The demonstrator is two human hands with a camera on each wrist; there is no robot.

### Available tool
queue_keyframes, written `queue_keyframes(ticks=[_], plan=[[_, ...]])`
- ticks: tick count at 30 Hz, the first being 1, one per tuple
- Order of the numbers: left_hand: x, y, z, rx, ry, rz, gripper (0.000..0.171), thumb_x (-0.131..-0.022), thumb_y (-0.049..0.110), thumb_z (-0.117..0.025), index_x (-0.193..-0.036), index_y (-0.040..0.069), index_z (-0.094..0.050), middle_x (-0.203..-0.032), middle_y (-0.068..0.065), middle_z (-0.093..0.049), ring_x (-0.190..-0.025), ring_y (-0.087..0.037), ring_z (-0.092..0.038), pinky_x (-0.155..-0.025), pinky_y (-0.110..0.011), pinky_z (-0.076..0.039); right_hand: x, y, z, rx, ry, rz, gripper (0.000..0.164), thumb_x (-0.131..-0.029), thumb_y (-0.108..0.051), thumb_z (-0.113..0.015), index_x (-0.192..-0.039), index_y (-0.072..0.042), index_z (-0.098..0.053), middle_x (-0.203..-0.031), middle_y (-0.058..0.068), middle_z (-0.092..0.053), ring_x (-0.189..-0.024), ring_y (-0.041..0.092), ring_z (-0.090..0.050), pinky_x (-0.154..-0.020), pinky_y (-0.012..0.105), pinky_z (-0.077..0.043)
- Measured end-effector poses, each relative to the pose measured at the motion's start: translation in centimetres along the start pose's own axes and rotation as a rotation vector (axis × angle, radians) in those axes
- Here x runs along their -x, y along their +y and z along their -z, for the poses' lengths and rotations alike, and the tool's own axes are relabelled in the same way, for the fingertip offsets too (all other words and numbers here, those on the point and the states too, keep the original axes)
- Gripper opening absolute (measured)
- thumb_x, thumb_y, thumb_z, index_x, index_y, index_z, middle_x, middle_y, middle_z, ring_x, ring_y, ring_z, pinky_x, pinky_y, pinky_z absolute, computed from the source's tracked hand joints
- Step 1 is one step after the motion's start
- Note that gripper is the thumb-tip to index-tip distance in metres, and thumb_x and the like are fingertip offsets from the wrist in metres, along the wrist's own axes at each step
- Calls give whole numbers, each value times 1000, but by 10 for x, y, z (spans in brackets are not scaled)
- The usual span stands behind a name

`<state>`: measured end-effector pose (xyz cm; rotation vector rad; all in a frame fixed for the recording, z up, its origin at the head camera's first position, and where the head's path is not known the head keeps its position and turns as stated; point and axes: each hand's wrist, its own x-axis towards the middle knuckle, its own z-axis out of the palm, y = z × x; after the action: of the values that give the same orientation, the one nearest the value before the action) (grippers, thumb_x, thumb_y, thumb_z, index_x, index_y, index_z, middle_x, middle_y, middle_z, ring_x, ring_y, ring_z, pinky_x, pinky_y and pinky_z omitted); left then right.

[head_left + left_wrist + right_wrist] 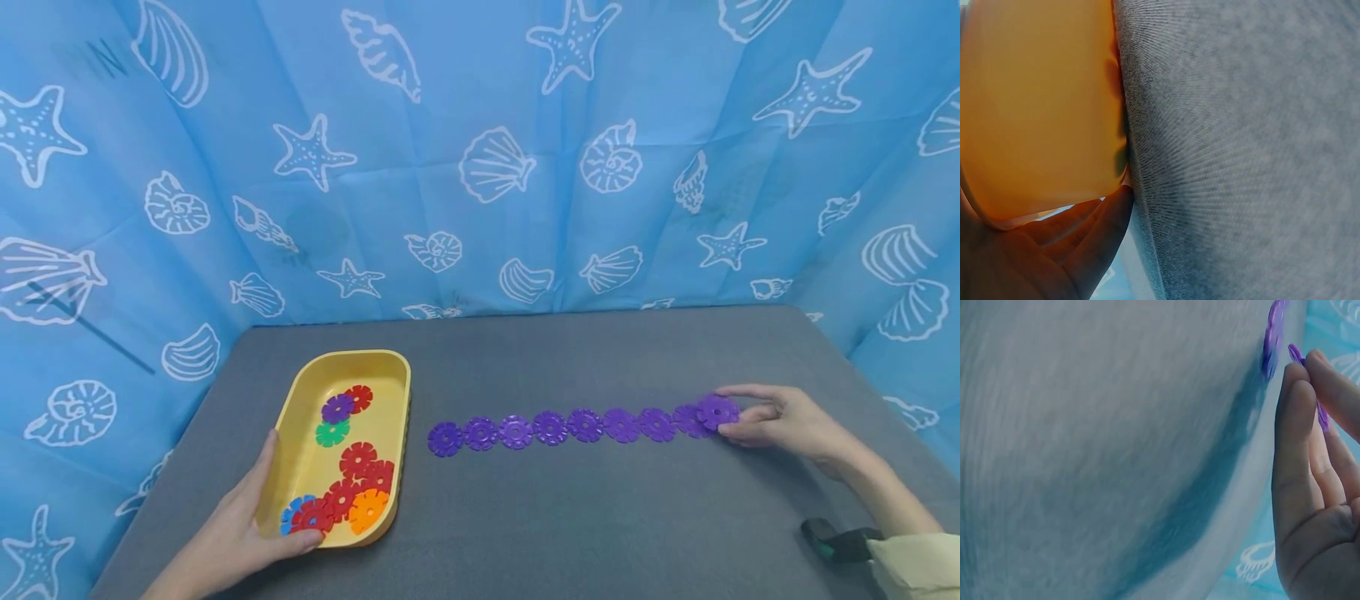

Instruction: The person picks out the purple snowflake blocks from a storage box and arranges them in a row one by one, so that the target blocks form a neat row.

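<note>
Writing showed nowhere on the pieces or the tray; only a faint dark mark, unreadable, sat on the cloth (480, 150) at its upper left.

The right hand (780, 417) pinched a purple disc (718, 411) between thumb and fingers, near the desk's (600, 517) right edge. That disc was round, flat and notched about its rim like a gear, with a small hub at its centre, and it overlapped the last piece of a purple chain (551, 427). The chain ran in a nearly straight row across the middle of the desk, its left end just beside the tray (300, 392).

The left hand (240, 525) gripped the yellow tray at its near left corner, thumb curled over the rim, fingers under the wall. Loose discs (352, 475) lay inside: red ones mostly, plus one purple, one green, one orange and one blue.

Only the head view showed the chain's full length and the tray's contents. The left wrist view showed just the tray's outer wall (1041, 106) pressed against the left hand's (1054, 250) fingers, with grey desk (1241, 156) beside it. The right wrist view showed the held disc (1317, 406) edge-on between the fingertips (1297, 394), with the chain's end (1272, 337) just beyond, and the desk surface (1116, 456) blurred.

A dark strap (836, 537) lay on the right wrist.
</note>
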<state>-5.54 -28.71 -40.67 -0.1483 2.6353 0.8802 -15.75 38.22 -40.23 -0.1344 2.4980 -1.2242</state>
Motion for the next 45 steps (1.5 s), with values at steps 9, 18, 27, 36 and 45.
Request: queue_keyframes(ticks=[9,18,27,36,45], plan=[[-1,0,-1,-24,23,-26,140,-75,63,-80,-162,17,20,-165,-27,-15,-132,-43,-40,-87,-43,-63,5,12,10,76,-3,-80,70,-98,-20,-68,-149,16,-35,-84,-3,-77,-75,0,-66,-69,25,-58],[-1,-1,-1,-59,29,-22,141,-75,64,-79,-162,15,20,-166,-29,-13,-132,-45,-41,-90,-47,-62,2,9,8,141,11,-126,76,-95,-27,-72,-149,14,-38,-80,1,-76,-70,5,-65,-66,25,-57],[1,-2,-3,-47,47,-45,141,-74,62,-81,-162,16,19,-165,-28,-16,-132,-45,-41,-87,-45,-64,0,5,7,243,11,-100,73,-94,-26,-74,-144,16,-43,-67,-4,-64,-59,3,-53,-62,24,-57],[0,-2,-2,-46,41,-33,141,-75,63,-80,-162,17,20,-166,-29,-14,-133,-46,-40,-88,-46,-63,1,-17,-3,399,140,-54,65,-89,-26,-78,-135,13,-55,-73,-1,-70,-57,6,-54,-53,24,-45],[0,0,-1,-43,29,-21,142,-74,63,-81,-162,16,20,-166,-29,-12,-133,-46,-40,-89,-45,-63,-11,-62,-32,348,193,67,62,-86,-31,-81,-133,6,-62,-90,3,-75,-71,4,-62,-57,23,-47]])
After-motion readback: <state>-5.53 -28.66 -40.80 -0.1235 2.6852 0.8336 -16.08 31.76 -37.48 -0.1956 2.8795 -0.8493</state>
